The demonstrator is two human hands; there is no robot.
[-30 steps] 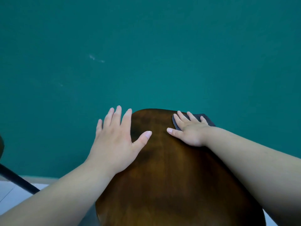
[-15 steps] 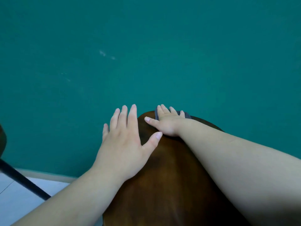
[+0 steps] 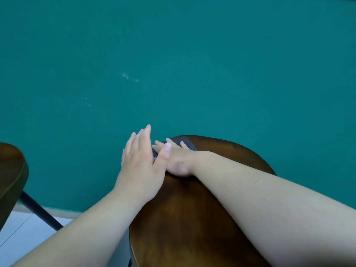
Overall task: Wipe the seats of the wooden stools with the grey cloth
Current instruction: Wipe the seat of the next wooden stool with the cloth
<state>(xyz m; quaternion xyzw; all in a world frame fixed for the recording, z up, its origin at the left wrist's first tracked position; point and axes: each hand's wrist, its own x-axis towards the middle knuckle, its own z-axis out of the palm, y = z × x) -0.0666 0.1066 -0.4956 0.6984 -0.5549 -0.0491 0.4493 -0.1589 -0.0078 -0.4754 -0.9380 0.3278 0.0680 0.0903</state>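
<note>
The right hand (image 3: 176, 159) lies flat with straight fingers, pressing the grey cloth (image 3: 184, 142) onto the far edge of the wooden stool seat (image 3: 192, 224). The left hand (image 3: 139, 164), open and flat, rests on the seat's left edge, holding nothing.

Brown stool seat (image 3: 192, 218), grey cloth (image 3: 185, 142) flat at far edge, 2nd seat (image 3: 10, 170) left
</note>
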